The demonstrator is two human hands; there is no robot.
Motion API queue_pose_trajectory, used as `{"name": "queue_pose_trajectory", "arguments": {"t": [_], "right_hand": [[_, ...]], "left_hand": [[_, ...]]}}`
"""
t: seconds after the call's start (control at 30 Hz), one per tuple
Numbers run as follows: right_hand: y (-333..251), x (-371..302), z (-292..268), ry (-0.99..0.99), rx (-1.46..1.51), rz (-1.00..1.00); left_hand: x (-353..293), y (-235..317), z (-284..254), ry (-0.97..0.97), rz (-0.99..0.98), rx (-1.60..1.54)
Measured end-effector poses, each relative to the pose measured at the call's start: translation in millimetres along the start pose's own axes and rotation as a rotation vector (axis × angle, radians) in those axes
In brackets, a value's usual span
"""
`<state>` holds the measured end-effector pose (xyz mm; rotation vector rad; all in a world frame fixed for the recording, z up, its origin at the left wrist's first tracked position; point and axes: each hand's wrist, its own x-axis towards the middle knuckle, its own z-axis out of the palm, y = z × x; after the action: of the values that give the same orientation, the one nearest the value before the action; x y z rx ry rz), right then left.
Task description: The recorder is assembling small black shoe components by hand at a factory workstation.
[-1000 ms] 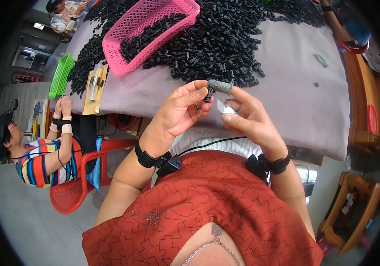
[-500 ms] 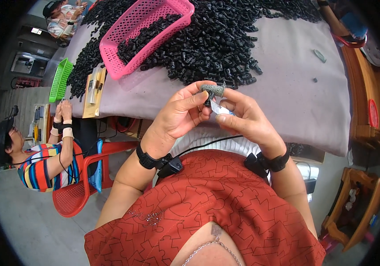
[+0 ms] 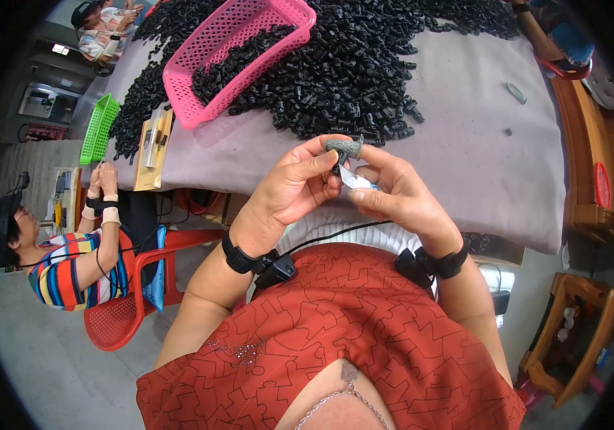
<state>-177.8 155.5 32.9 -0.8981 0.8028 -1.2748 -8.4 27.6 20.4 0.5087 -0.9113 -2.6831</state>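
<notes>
Above the table's near edge, my left hand [image 3: 296,175] pinches a small black plastic part [image 3: 337,165] between thumb and fingers. My right hand [image 3: 403,190] is closed round a small pale blade [image 3: 353,178] with a whitish-blue wrapped grip, its tip against or very near the part; contact is hard to tell. A grey knitted finger sleeve [image 3: 343,148] covers what looks like my right index finger, lying over the part and hiding some of it. Just beyond my hands spreads a large heap of similar black parts [image 3: 350,79].
A pink perforated basket [image 3: 196,115] with black parts sits tilted on the heap. To the left are a green basket [image 3: 99,129] and a flat package [image 3: 150,154]. A person [image 3: 81,265] sits at left by a red chair [image 3: 127,315]. A wooden stool [image 3: 572,337] stands right.
The blade has shifted very slightly at the black part, with a small turn of my right hand. Both hands otherwise keep their hold and place.
</notes>
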Motion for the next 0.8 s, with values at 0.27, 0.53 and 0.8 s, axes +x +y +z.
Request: {"name": "queue_pose_trajectory", "arguments": {"t": [0.27,0.53,0.8], "right_hand": [[0,0,-1,0.002,-0.026,0.005],[8,6,-6,0.211,-0.001,-0.051],[13,10,-10,0.317,0.063,-0.101]], "left_hand": [[0,0,3,0.01,-0.009,-0.001],[-3,8,-2,-0.023,0.005,0.068],[-12,21,2,0.178,0.124,0.135]]}}
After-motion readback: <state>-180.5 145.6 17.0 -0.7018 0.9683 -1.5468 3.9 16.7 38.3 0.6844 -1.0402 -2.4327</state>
